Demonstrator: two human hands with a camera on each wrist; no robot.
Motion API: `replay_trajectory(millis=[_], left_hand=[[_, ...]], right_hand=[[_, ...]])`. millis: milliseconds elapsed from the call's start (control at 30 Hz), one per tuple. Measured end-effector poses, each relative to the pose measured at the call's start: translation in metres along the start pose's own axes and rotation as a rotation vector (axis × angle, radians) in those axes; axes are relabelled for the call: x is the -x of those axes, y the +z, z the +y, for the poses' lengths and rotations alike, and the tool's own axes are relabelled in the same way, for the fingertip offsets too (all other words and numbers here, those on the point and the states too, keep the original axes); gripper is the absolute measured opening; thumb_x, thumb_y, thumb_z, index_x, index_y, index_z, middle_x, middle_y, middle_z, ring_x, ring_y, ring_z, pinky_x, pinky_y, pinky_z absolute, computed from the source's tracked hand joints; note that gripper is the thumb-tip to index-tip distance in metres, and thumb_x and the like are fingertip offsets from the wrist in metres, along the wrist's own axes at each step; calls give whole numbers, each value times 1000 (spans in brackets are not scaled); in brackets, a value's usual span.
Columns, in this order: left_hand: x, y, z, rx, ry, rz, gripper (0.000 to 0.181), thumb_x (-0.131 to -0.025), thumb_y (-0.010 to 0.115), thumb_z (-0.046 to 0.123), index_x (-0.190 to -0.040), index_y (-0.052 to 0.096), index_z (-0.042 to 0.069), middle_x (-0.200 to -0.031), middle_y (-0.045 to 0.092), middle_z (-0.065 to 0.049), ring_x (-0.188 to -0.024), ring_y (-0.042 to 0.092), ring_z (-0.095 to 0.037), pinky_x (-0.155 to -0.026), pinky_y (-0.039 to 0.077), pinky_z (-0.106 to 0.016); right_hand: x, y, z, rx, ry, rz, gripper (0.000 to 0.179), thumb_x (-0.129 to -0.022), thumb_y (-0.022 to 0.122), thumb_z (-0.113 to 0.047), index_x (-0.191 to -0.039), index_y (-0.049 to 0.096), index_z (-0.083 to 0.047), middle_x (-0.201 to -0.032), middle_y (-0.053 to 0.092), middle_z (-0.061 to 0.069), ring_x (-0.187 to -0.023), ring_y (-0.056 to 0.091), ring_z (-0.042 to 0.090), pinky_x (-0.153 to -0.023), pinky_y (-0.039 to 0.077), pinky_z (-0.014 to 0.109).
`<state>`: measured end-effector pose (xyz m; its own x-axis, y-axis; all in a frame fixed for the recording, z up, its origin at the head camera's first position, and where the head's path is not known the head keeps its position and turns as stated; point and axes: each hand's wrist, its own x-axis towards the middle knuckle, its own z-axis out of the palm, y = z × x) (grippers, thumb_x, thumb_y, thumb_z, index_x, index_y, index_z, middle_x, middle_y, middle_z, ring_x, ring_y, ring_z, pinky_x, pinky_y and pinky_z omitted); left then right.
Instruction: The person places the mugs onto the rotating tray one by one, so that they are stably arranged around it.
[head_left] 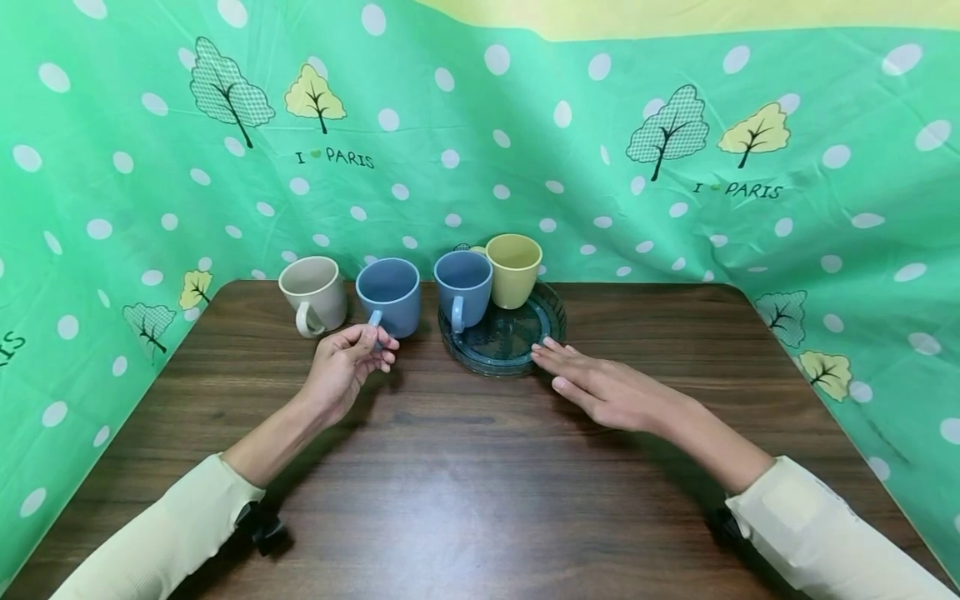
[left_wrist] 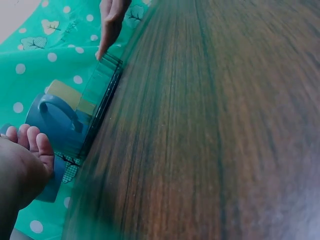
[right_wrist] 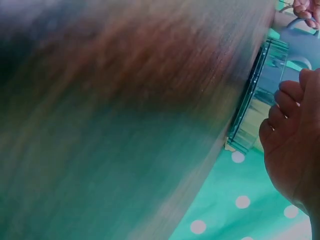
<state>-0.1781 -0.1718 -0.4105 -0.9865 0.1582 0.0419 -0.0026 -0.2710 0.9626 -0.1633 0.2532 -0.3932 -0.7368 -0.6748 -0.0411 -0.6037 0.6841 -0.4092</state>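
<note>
My left hand (head_left: pixel 348 367) pinches the handle of a blue mug (head_left: pixel 390 296), which stands upright left of a round, clear glass tray (head_left: pixel 498 358). On that tray are a second blue mug (head_left: pixel 465 287), its handle toward me, and a yellow mug (head_left: pixel 514 271) behind it to the right. My right hand (head_left: pixel 611 387) has its fingers extended, fingertips at the tray's front right rim. In the right wrist view the right palm (right_wrist: pixel 295 135) shows beside the tray's wall (right_wrist: pixel 250 105). A beige mug (head_left: pixel 313 296) stands at the far left of the row.
The brown wooden table (head_left: pixel 480 500) ends just behind the mugs. A green dotted cloth (head_left: pixel 480 150) hangs behind it and along both sides. Black wrist straps (head_left: pixel 262 529) sit at the sleeve cuffs.
</note>
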Motion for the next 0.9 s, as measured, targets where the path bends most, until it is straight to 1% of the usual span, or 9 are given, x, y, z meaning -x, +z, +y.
replay_trajectory(millis=[67, 200, 300, 400, 600, 900], left_hand=[[1, 0, 0, 2, 1, -6, 33, -121, 50, 15, -97, 72, 10, -97, 79, 0, -83, 73, -11, -77, 63, -22], [3, 1, 0, 5, -6, -22, 33, -121, 51, 15, -98, 73, 11, -97, 80, 0, -84, 73, -11, -76, 63, -22], [4, 3, 1, 2, -12, -31, 32, -121, 52, 16, -98, 74, 11, -97, 80, 0, -84, 74, -10, -76, 63, -22], [6, 5, 2, 1, -18, -31, 32, -121, 51, 16, -99, 73, 11, -97, 80, 0, -84, 73, -10, -76, 63, -22], [11, 7, 3, 1, -34, -44, 31, -121, 51, 15, -100, 73, 10, -99, 80, 0, -86, 73, -11, -78, 64, -22], [17, 9, 3, 10, -51, -55, 31, -121, 53, 16, -99, 74, 10, -99, 81, -1, -85, 74, -11, -78, 63, -22]], right_hand=[[-1, 0, 0, -1, 5, -4, 58, -125, 39, -41, -178, 36, -18, -187, 30, 4, -176, 24, 33, -139, 31, 66], [0, -1, 1, 0, 3, 3, 58, -125, 39, -41, -178, 35, -18, -188, 29, 3, -176, 23, 33, -139, 30, 66], [-1, -5, 6, 15, 15, 30, 58, -125, 38, -40, -178, 35, -17, -187, 30, 4, -176, 24, 35, -139, 30, 68], [-3, -9, 14, 27, 44, 59, 58, -125, 37, -39, -178, 35, -15, -187, 31, 6, -176, 23, 37, -138, 29, 69], [-10, -15, 31, 40, 101, 84, 59, -125, 38, -37, -178, 35, -10, -187, 30, 12, -176, 21, 40, -140, 26, 69], [-18, -20, 45, 26, 113, 88, 60, -125, 40, -34, -177, 32, -5, -187, 28, 18, -177, 16, 42, -142, 21, 67]])
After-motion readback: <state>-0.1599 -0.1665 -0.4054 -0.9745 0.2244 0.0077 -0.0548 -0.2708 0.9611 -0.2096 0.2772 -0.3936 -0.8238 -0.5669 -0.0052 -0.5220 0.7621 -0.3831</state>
